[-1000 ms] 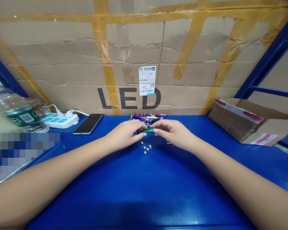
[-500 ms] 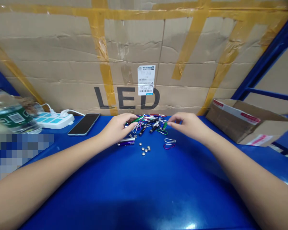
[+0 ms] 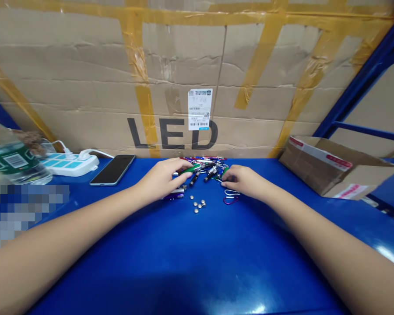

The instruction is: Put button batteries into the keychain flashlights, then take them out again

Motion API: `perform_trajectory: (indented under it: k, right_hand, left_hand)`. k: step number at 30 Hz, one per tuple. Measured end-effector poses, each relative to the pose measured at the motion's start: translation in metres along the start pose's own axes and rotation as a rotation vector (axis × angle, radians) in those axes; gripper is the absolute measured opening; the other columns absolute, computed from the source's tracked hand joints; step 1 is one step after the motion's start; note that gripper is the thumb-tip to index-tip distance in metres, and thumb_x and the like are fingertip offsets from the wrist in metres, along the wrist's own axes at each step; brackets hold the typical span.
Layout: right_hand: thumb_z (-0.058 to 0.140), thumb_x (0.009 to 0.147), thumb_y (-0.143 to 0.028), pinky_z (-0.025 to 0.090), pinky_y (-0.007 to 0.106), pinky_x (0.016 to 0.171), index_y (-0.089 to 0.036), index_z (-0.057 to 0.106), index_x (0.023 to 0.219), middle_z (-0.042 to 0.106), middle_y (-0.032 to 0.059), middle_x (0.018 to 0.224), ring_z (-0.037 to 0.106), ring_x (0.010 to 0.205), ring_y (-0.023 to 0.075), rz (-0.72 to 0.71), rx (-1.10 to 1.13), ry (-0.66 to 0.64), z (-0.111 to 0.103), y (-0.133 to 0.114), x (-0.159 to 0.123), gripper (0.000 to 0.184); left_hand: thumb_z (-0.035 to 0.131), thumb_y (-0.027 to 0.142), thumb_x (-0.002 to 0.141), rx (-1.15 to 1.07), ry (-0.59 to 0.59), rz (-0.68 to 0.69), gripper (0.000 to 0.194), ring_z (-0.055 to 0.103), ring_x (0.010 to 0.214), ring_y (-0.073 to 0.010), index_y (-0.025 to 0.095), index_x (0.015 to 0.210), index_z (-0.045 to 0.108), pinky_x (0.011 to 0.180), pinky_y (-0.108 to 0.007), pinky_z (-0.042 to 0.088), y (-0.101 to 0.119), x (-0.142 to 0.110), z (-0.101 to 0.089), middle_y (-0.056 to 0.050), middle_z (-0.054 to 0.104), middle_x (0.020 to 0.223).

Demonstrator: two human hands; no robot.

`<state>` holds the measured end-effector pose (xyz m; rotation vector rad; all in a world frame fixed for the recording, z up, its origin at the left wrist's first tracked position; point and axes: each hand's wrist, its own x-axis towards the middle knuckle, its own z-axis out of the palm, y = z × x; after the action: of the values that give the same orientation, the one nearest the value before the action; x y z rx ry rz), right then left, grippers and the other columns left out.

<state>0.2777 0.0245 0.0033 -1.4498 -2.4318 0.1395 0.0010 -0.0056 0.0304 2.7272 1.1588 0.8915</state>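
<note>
My left hand (image 3: 170, 177) is closed, its thumb and fingers pinching a slim green keychain flashlight (image 3: 195, 168) at the left of a pile. That pile (image 3: 210, 164) mixes small metal flashlights in black, blue, red and silver with clips. My right hand (image 3: 241, 180) is closed at the pile's right side, fingertips by a green piece (image 3: 225, 169); what they pinch is too small to make out. Just below them lie a silver carabiner (image 3: 231, 192) and a purple carabiner (image 3: 230, 201). Several button cells (image 3: 199, 204) lie in front. A purple tube (image 3: 174, 195) is partly hidden under my left hand.
A phone (image 3: 113, 169), a white power strip (image 3: 72, 164) and a water bottle (image 3: 15, 157) stand left on the blue table (image 3: 197, 262). An open cardboard box (image 3: 328, 166) is at right. A large taped carton (image 3: 170, 65) closes off the back.
My right hand has moved down and slightly left, now covering the green carabiner's spot and part of the silver one. My left hand has shifted slightly right and down with the green flashlight.
</note>
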Motion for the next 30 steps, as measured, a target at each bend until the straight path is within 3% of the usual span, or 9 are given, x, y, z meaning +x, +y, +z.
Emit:
perform_trajectory:
  k: [10, 20, 24, 30]
  right_hand:
    - [0.056, 0.075, -0.013, 0.040, 0.028, 0.062, -0.019, 0.056, 0.062, 0.061, 0.0044, 0.073, 0.054, 0.066, 0.0163, 0.111, 0.029, 0.062, 0.004, 0.002, 0.004, 0.014]
    - [0.039, 0.091, -0.029, 0.048, 0.024, 0.059, -0.017, 0.057, 0.088, 0.068, 0.0062, 0.078, 0.063, 0.066, 0.0139, 0.325, 0.328, 0.098, -0.005, 0.002, 0.002, 0.022]
    - [0.038, 0.091, -0.027, 0.048, 0.024, 0.058, -0.017, 0.058, 0.090, 0.069, 0.0067, 0.079, 0.063, 0.065, 0.0141, 0.340, 0.322, 0.119, -0.004, 0.004, 0.004, 0.022]
    - [0.054, 0.081, -0.019, 0.045, 0.029, 0.070, -0.019, 0.061, 0.075, 0.069, 0.0062, 0.082, 0.061, 0.075, 0.0183, 0.249, 0.159, 0.142, -0.002, 0.004, 0.005, 0.010]
  left_hand:
    - [0.049, 0.030, 0.092, 0.005, -0.029, 0.033, 0.025, 0.063, 0.091, -0.0172, 0.017, 0.110, 0.062, 0.084, -0.032, 0.050, 0.004, 0.000, 0.000, -0.005, 0.069, 0.100]
    - [0.047, 0.030, 0.092, 0.001, -0.045, 0.018, 0.026, 0.063, 0.094, -0.0182, 0.018, 0.111, 0.061, 0.086, -0.032, 0.050, 0.002, 0.000, 0.001, -0.006, 0.069, 0.102]
    - [0.046, 0.031, 0.092, 0.002, -0.080, -0.025, 0.027, 0.062, 0.095, -0.0192, 0.017, 0.111, 0.059, 0.087, -0.034, 0.048, 0.003, 0.001, 0.002, -0.007, 0.068, 0.105]
    - [0.041, 0.033, 0.092, -0.072, -0.159, -0.169, 0.029, 0.062, 0.094, -0.0208, 0.016, 0.112, 0.052, 0.081, -0.034, 0.049, 0.008, -0.001, 0.003, -0.010, 0.065, 0.107]
